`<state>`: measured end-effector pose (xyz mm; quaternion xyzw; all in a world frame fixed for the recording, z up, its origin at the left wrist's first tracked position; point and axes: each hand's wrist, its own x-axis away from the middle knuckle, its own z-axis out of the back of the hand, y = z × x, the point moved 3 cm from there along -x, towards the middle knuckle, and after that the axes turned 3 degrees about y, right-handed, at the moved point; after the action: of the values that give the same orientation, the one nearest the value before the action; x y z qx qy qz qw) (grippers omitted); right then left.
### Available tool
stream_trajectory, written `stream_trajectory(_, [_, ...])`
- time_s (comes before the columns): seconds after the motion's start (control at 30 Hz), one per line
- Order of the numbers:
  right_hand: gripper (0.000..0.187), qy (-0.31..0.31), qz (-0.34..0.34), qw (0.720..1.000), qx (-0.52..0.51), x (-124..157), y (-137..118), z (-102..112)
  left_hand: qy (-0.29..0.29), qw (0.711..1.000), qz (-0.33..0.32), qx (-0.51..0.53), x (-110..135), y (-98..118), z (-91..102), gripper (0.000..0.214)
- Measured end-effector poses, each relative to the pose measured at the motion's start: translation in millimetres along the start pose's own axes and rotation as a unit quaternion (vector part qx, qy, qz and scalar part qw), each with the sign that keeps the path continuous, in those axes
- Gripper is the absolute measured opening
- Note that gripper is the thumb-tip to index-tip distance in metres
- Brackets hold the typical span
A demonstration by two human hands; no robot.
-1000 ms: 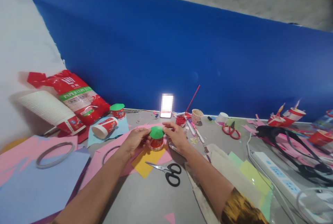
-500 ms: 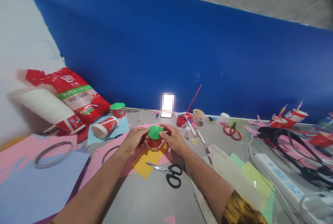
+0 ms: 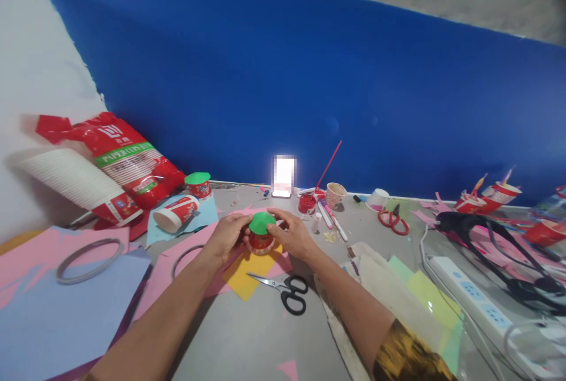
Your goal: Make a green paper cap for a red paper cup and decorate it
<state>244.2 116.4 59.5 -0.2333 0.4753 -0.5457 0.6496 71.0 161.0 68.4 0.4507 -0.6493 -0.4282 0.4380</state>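
Observation:
Between my two hands stands a red paper cup (image 3: 262,243), upside down with its rim toward the table, topped by a green paper disc (image 3: 262,223). My left hand (image 3: 230,237) is closed on the disc's left edge and the cup's side. On the other side, my right hand (image 3: 292,233) pinches the disc's right edge, thumb on top. Beneath the cup lies a yellow paper sheet (image 3: 244,278) over pink paper (image 3: 154,286). Black-handled scissors (image 3: 285,291) rest just in front, blades slightly apart.
Left are a stack of paper cups (image 3: 75,183), a red cup bag (image 3: 128,157) and another green-topped cup (image 3: 198,185). Behind my hands stand a lit phone (image 3: 283,177) and a red paint pot (image 3: 306,204). Red-handled scissors (image 3: 393,222) and a power strip (image 3: 475,295) lie right.
The whole view has shifted slightly. Both hands stay on the green disc and cup, with hardly any visible movement.

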Motion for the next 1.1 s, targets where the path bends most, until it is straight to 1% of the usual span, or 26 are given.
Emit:
stream_trajectory(0.2, [0.037, -0.002, 0.01, 1.0, 0.01, 2, -1, 0, 0.014, 0.998, -0.037, -0.055, -1, -2, 2.0, 0.028])
stream_trajectory(0.3, [0.037, -0.002, 0.011, 1.0, 0.015, 1, -2, 0, 0.039, 0.99, -0.091, -0.097, 0, 4, 6.1, 0.024])
stream_trajectory(0.37, [0.036, -0.003, 0.014, 1.0, 0.018, 1, -3, 0, 0.048, 0.981, -0.135, -0.129, 3, 11, 8.7, 0.026])
stream_trajectory(0.43, [0.036, -0.005, 0.019, 1.0, 0.018, 1, -4, 0, 0.041, 0.973, -0.167, -0.157, 7, 18, 10.4, 0.029])
stream_trajectory(0.5, [0.037, -0.007, 0.025, 1.0, 0.016, 1, -6, 0, 0.017, 0.962, -0.194, -0.193, 12, 22, 11.0, 0.027])
stream_trajectory(0.57, [0.037, -0.008, 0.03, 0.999, 0.013, 1, -6, 1, -0.015, 0.936, -0.247, -0.251, 15, 24, 11.0, 0.03])
stream_trajectory(0.63, [0.036, -0.009, 0.031, 0.999, 0.012, 1, -7, 1, -0.042, 0.891, -0.32, -0.319, 16, 23, 11.4, 0.037])
stream_trajectory(0.7, [0.036, -0.008, 0.031, 0.999, 0.011, 1, -7, 1, -0.054, 0.85, -0.374, -0.368, 15, 18, 13.3, 0.041])
stream_trajectory(0.8, [0.036, -0.011, 0.03, 0.999, 0.008, 0, -7, 1, -0.069, 0.807, -0.416, -0.414, 10, 13, 15.6, 0.039])
stream_trajectory(0.87, [0.037, -0.013, 0.024, 1.0, 0.006, 0, -6, 1, -0.081, 0.79, -0.429, -0.431, 9, 11, 15.9, 0.037])
stream_trajectory(0.93, [0.043, -0.011, 0.013, 1.0, 0.004, 1, -4, 2, -0.088, 0.785, -0.432, -0.435, 9, 11, 15.9, 0.036])
stream_trajectory(0.97, [0.05, -0.012, 0.001, 1.0, 0.001, 2, -3, 3, -0.089, 0.786, -0.43, -0.434, 9, 12, 15.9, 0.036])
stream_trajectory(1.1, [0.087, -0.022, -0.046, 0.999, 0.004, 6, 4, 2, -0.089, 0.792, -0.422, -0.432, 13, 15, 14.6, 0.037])
